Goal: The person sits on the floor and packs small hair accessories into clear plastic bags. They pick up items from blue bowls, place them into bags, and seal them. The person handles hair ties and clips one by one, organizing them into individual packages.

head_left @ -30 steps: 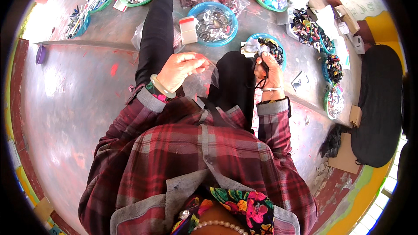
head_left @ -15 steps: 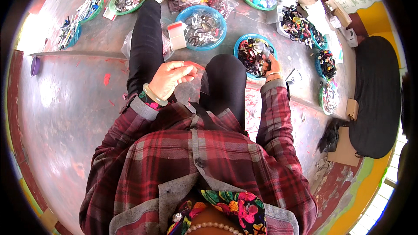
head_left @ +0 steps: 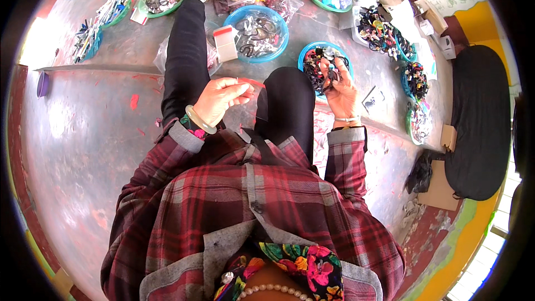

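The floor (head_left: 100, 150) shines. The left hand (head_left: 219, 100) pinches a thin clear bag (head_left: 254, 83); the right hand (head_left: 342, 99) curls around dark bits (head_left: 333, 76) over a round tub (head_left: 301, 59).

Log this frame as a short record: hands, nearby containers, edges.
left: left hand pinches a red-edged clear bag
right: right hand holds dark items at a blue basket
ahead: second blue basket, red-and-white pack at its left
far left: purple container
far right: long black object
unclear: exact kind of dark items
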